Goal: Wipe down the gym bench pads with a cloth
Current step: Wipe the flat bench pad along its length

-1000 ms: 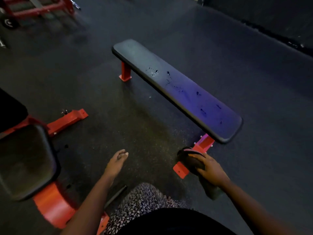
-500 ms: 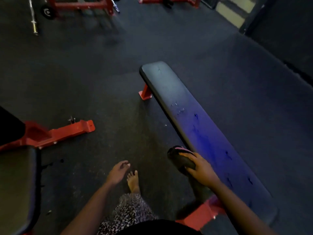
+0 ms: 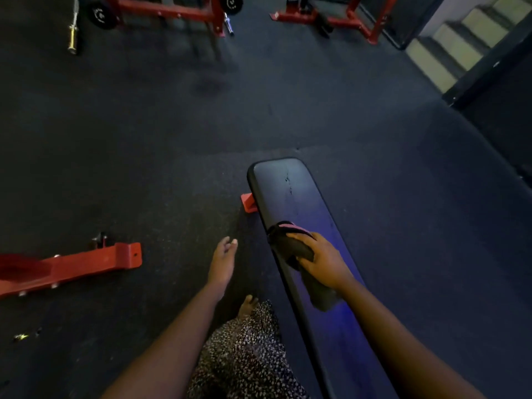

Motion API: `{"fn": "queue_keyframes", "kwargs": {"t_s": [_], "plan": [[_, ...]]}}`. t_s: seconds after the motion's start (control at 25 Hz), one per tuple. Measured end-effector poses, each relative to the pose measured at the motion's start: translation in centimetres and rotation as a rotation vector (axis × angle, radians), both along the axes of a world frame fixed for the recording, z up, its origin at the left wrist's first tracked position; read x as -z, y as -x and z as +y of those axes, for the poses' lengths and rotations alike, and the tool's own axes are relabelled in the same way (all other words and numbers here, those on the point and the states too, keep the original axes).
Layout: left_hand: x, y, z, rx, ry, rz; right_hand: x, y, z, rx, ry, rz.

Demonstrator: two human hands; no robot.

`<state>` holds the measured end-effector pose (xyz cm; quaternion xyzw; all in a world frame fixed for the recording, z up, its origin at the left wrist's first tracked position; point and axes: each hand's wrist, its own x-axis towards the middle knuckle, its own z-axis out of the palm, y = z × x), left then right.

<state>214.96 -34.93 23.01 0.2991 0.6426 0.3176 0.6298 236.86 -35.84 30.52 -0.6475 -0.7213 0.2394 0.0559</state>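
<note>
My right hand [image 3: 322,262] grips the cloth [image 3: 286,244] against the pad [image 3: 288,187], my left hand [image 3: 223,263] hangs loose, empty; the cloth seems soft and light, best bunched under the palm.

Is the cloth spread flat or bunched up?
Bunched up: the right hand grips the cloth as a thick wad on the bench pad.

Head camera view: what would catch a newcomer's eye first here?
The long black bench pad runs up the middle right, with the right hand holding a dark, pink-edged cloth on it about halfway along. Next come the bright red frame foot on the dark floor at left, and the red racks with weight plates along the top edge. The left hand hangs open beside the bench, touching nothing.
</note>
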Motion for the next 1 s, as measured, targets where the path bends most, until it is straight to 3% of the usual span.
{"fn": "queue_keyframes", "kwargs": {"t_s": [0.28,0.44,0.6,0.8,1.0], "plan": [[5.4,-6.2,12.4,-0.089,0.122,-0.003,4.8,-3.5,17.0,-0.044,0.047,-0.004],[9.1,-8.9,18.4,-0.216,0.142,0.028,9.0,-2.5,25.3,0.004,-0.054,0.027],[13.6,-11.3,24.1,-0.326,0.127,0.030,13.4,-0.2,32.5,-0.079,-0.132,-0.090],[16.3,-14.5,27.6,-0.353,0.143,0.106,21.0,1.6,35.9,-0.248,0.025,-0.132],[16.8,-15.4,27.6,-0.256,0.178,0.191,23.9,1.4,35.9,-0.237,-0.114,-0.161]]}}
